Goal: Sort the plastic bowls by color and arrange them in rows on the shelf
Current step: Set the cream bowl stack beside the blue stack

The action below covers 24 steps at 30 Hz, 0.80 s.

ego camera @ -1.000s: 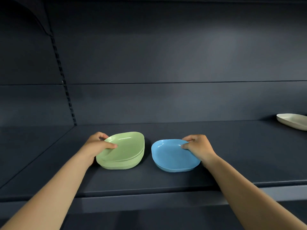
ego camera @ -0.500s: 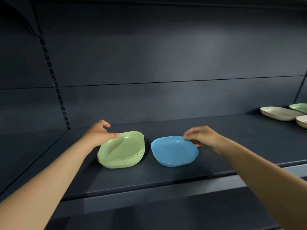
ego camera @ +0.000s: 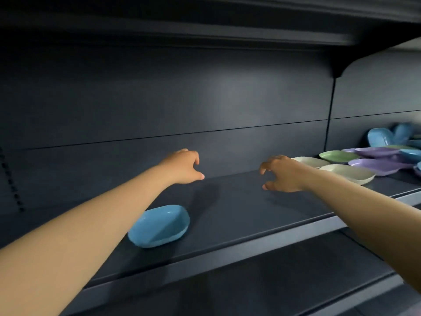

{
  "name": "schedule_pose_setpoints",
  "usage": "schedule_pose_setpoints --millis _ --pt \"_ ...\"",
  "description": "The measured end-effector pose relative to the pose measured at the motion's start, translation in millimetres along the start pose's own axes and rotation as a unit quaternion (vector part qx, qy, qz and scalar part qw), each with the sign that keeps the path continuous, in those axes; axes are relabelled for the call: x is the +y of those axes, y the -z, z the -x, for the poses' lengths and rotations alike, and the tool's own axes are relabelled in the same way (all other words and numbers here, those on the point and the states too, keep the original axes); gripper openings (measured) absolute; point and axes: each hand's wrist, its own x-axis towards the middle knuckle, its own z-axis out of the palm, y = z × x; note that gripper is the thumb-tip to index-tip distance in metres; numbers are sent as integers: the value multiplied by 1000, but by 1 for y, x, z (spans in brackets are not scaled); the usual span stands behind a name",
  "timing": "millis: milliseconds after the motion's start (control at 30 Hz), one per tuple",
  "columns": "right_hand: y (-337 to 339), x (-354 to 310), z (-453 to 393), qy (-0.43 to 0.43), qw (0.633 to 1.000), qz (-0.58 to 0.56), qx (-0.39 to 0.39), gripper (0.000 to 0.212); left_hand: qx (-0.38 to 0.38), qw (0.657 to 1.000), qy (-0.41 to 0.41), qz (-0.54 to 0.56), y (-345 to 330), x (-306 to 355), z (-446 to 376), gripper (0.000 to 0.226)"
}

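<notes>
One blue bowl [ego camera: 159, 225] is sitting near the shelf [ego camera: 239, 215] front edge, partly under the left forearm. Both hands are hovering empty, fingers loosely curled apart: left hand [ego camera: 183, 166], right hand [ego camera: 283, 174]. Bare shelf is lying between them. The unsorted pile [ego camera: 373, 160] is lying rightward and farther back, nearer the right hand, cream bowl [ego camera: 347, 173] foremost.

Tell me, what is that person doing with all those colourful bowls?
A person is sorting plastic bowls by colour on a dark shelf. Right now both hands are empty and open: the left hand and the right hand reach out above the shelf. One blue plastic bowl sits alone near the left arm. A mixed pile of cream, green, purple and blue bowls waits at the far right, not yet sorted.
</notes>
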Motion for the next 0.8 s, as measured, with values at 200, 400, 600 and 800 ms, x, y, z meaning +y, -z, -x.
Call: schedule_pose_setpoints --millis 200,400,600,800 --pt "9 136 35 -15 999 48 -16 44 -4 1000 -22 14 -34 139 -50 44" --pt "17 268 67 -39 997 47 -36 25 -18 999 9 37 -71 243 -99 45" --pt "5 349 67 -49 998 25 -34 29 -42 997 53 40 -103 294 -143 45" --pt "-20 385 37 -55 996 -56 -44 21 -59 993 88 59 -130 308 -195 45"
